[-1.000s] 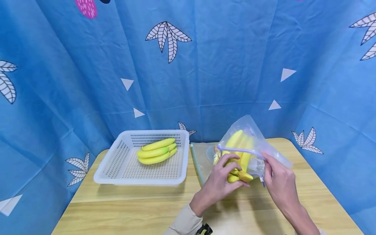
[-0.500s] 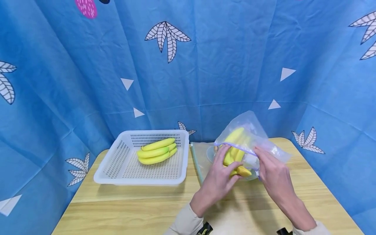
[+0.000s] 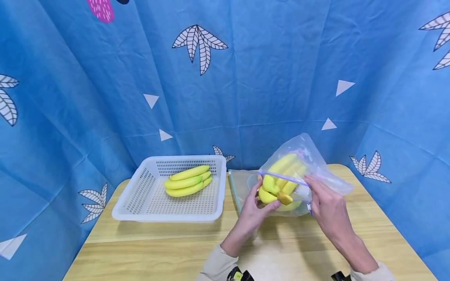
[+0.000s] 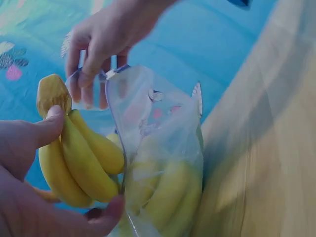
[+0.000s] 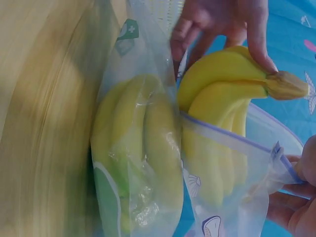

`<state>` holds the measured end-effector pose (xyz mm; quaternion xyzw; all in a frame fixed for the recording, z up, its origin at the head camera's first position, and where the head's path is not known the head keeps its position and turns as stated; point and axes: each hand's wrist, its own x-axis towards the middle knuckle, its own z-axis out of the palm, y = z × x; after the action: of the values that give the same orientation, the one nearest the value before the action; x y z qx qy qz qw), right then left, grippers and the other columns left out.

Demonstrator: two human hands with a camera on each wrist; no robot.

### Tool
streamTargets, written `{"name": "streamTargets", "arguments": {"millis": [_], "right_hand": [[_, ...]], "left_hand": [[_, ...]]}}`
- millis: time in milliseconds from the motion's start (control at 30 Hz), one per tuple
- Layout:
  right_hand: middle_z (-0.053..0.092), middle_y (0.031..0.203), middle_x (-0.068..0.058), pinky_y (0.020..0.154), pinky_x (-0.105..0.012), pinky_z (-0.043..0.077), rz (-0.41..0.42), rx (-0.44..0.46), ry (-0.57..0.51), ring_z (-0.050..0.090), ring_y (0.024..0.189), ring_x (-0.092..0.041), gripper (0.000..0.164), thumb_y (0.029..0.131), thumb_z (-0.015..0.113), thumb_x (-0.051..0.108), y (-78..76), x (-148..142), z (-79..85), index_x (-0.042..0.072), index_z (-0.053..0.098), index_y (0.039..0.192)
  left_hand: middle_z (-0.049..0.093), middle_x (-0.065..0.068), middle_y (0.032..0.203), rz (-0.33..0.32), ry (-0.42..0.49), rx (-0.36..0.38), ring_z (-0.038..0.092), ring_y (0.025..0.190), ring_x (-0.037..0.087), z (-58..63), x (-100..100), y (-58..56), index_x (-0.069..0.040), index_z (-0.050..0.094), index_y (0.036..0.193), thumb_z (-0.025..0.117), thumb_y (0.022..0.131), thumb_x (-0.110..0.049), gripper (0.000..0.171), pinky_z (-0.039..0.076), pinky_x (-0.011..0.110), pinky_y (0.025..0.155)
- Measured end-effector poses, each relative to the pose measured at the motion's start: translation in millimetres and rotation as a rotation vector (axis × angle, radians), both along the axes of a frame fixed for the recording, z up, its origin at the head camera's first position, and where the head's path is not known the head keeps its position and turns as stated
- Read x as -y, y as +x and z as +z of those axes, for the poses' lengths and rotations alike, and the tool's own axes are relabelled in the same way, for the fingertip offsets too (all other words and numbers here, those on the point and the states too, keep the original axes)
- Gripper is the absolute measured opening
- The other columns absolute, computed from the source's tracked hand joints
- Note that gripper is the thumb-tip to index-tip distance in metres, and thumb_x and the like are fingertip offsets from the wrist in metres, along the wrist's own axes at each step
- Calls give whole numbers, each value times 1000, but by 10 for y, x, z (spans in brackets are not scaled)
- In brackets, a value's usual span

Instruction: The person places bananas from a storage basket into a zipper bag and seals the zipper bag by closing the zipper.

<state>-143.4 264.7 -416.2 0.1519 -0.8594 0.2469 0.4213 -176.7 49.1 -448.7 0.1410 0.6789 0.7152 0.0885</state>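
Note:
My left hand [image 3: 250, 215] holds a bunch of yellow bananas [image 3: 272, 192] at its brown stem end, the thumb pressing beside the stem [image 5: 288, 85]. The lower part of the bunch is inside a clear zip bag [image 3: 311, 156] with a purple seal; the stem end sticks out of its mouth. At the right end of that mouth, my right hand [image 3: 327, 207] pinches the bag's edge near the slider. Behind and below, a second clear bag [image 5: 143, 192] with bananas inside lies on the table, partly hidden in the head view.
A white perforated basket [image 3: 135, 195] stands on the wooden table [image 3: 158, 249] to the left, with another bunch of bananas [image 3: 186, 182] in it. A blue patterned curtain [image 3: 274, 78] closes off the back and sides.
The banana bunch has shifted up and slightly left, its stem turning upward. My left hand has moved from over the bananas to their left side, while the right hand still pinches the bag edge.

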Motion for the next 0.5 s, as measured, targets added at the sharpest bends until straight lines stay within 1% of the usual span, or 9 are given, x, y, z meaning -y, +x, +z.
{"name": "streamTargets", "arguments": {"millis": [67, 133, 167, 233, 333, 400, 500], "right_hand": [[73, 117, -19, 77, -53, 55, -1, -1, -8, 70, 103, -44, 37, 86, 64, -18, 2, -9, 3, -3, 72, 119], [73, 118, -19, 79, -51, 54, 3, -3, -15, 70, 104, -44, 38, 86, 64, -18, 3, -15, 7, -3, 72, 120], [73, 118, -18, 80, -50, 53, 5, -5, -12, 70, 104, -43, 38, 85, 64, -18, 4, -16, 9, -3, 72, 120], [73, 118, -18, 81, -48, 53, 11, -11, -3, 70, 104, -43, 39, 85, 64, -19, 9, -16, 10, -3, 72, 119], [73, 118, -18, 79, -47, 54, 23, -20, 9, 70, 103, -43, 40, 84, 64, -20, 16, -13, 11, -3, 73, 119], [73, 118, -17, 77, -48, 55, 27, -23, 15, 70, 103, -42, 40, 84, 64, -19, 19, -10, 12, -2, 73, 119], [73, 119, -16, 75, -50, 56, 30, -24, 18, 71, 103, -41, 41, 85, 64, -18, 19, -4, 13, -1, 73, 121]], "left_hand": [[45, 16, 146, -80, 141, 116, 59, 119, 27, -1, 6, -6, -17, 26, 163, 77, 94, -20, 85, 57, 38, 91], [43, 18, 147, -141, 288, 216, 59, 119, 29, 10, 2, -9, -20, 26, 163, 71, 98, -18, 79, 57, 43, 95], [41, 19, 149, -157, 362, 261, 58, 122, 29, 15, -3, -10, -21, 27, 162, 68, 100, -18, 74, 55, 46, 98], [39, 20, 152, -164, 493, 336, 56, 125, 31, 22, -13, -10, -19, 31, 161, 63, 103, -16, 66, 51, 49, 104], [39, 21, 153, -124, 594, 389, 55, 127, 32, 22, -32, -5, -16, 35, 160, 61, 104, -15, 62, 49, 48, 106], [40, 21, 152, -90, 618, 399, 56, 126, 31, 25, -48, 2, -16, 37, 159, 63, 102, -13, 63, 50, 46, 104], [41, 21, 152, -70, 630, 385, 57, 125, 30, 40, -71, 13, -16, 37, 159, 66, 99, -9, 67, 51, 44, 102]]}}
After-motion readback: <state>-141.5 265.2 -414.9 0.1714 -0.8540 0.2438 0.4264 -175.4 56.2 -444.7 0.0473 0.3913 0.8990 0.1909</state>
